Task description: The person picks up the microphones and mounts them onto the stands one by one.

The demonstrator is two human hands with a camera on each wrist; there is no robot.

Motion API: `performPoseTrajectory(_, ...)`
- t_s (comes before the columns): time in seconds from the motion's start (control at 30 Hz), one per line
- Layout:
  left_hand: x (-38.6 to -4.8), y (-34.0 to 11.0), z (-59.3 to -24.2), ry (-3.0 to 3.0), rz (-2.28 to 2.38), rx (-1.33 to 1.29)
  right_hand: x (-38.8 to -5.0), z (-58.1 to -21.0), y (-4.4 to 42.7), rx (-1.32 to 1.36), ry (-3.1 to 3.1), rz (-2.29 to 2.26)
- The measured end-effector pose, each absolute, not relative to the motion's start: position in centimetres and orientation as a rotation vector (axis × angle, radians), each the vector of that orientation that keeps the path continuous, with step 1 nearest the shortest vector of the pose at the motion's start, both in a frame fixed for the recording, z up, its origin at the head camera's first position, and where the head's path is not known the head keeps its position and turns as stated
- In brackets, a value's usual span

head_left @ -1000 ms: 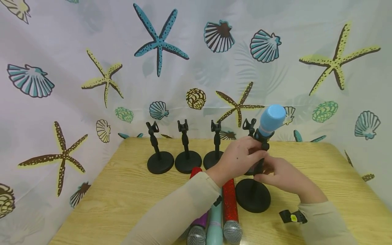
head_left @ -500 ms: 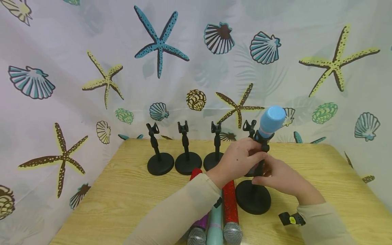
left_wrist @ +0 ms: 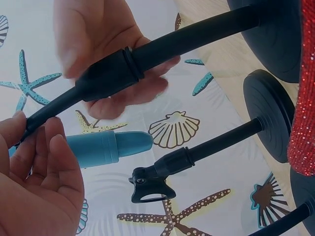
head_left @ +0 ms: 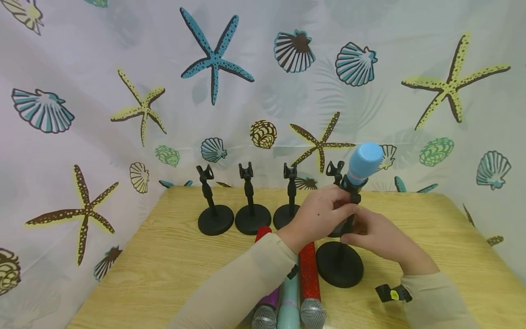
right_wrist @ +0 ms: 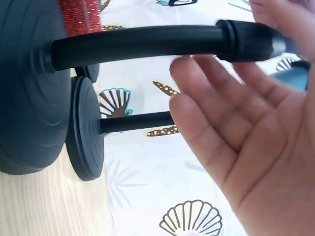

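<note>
A black desktop microphone stand (head_left: 340, 266) stands at the table's right, with a light-blue microphone (head_left: 365, 160) tilted in its clip. My left hand (head_left: 318, 212) pinches the thin upper pole just below the clip, as the left wrist view also shows. Lower down, my right hand (head_left: 378, 235) has its thumb and fingers around the stand's thick collar (left_wrist: 110, 73). In the right wrist view, its fingertips touch the underside of the pole and the thumb is partly out of frame. The microphone's lower end (left_wrist: 133, 143) sticks out past the left hand.
Several black stands with bare clips, such as the leftmost stand (head_left: 215, 219), line the back. Under my left forearm lie a red glitter microphone (head_left: 309, 274), a mint-green microphone (head_left: 289, 306), a purple microphone (head_left: 269, 301) and another red one (head_left: 263, 232). A patterned curtain (head_left: 263, 91) hangs behind.
The right hand's fingers shift slightly about the collar. My left hand, the stand and the blue microphone stay almost where they were.
</note>
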State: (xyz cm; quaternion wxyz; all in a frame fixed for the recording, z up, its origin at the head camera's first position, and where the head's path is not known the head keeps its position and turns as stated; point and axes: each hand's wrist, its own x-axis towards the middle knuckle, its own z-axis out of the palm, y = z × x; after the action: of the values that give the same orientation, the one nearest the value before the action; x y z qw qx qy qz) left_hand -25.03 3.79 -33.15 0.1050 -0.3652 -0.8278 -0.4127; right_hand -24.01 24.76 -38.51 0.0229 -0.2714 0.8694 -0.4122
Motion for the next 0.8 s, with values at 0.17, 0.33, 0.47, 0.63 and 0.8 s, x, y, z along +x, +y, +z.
performPoseTrajectory(0.17, -25.0, 3.9, -33.2, -2.465, -1.236, -1.066, -24.0, -38.4, 25.3, -0.962, 2.681, -1.243)
performPoseTrajectory(0.33, -25.0, 3.9, -33.2, -2.472, -1.208, -1.065, -24.0, -38.5, 25.1, -1.033, 2.658, -1.291)
performPoseTrajectory(0.47, -24.9, 4.1, -33.2, -2.469, -1.172, -1.074, -24.0, -38.8, 24.9, -1.069, 2.662, -1.318)
performPoseTrajectory(0.63, -24.9, 4.5, -33.2, -2.472, -1.123, -1.115, -23.7, -39.1, 25.0, -1.038, 2.714, -1.334)
performPoseTrajectory(0.8, -25.0, 4.3, -33.2, -2.494, -1.149, -1.083, -24.0, -39.5, 24.7, -1.02, 2.727, -1.347)
